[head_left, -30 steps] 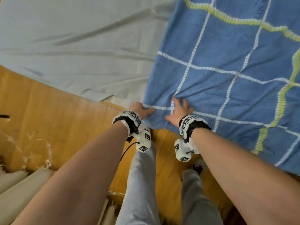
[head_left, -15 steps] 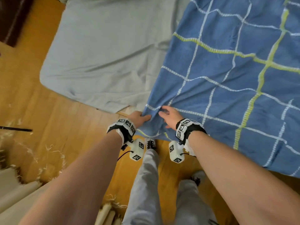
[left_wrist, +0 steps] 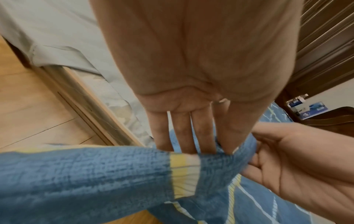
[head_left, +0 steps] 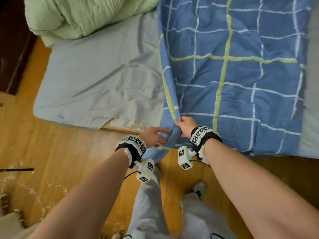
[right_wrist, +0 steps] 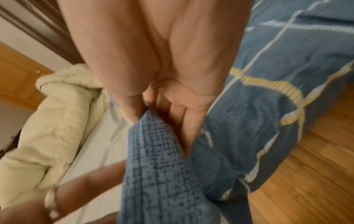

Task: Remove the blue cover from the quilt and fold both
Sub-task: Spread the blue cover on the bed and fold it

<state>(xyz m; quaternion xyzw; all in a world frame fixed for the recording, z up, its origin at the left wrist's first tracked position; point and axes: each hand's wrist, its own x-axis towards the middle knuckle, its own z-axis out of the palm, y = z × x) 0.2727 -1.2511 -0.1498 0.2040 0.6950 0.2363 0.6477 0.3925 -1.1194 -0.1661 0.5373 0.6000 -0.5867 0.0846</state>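
The blue cover, a checked fabric with white and yellow-green lines, lies spread over the right part of the bed, its near edge hanging over the bed's side toward the wooden floor. The right hand pinches a bunched corner of that cover at the near edge, thumb on one side and curled fingers on the other. The left hand sits just beside it with fingers nearly straight, their tips touching the same gathered fold; whether they clamp the cloth cannot be told. The pale green quilt lies heaped at the far left of the bed, well apart from the cover, so the removal step appears done and folding remains. The cover looks thin, limp and light, with a coarse crinkled weave that should give good friction and little risk of slipping; it holds no shape of its own and sags between grasp points. It is probably best taken at the corners and along the hem, one hand per corner, so the edge can be drawn taut. The quilt appears puffy and bulkier, likely needing whole-hand grips at its corners
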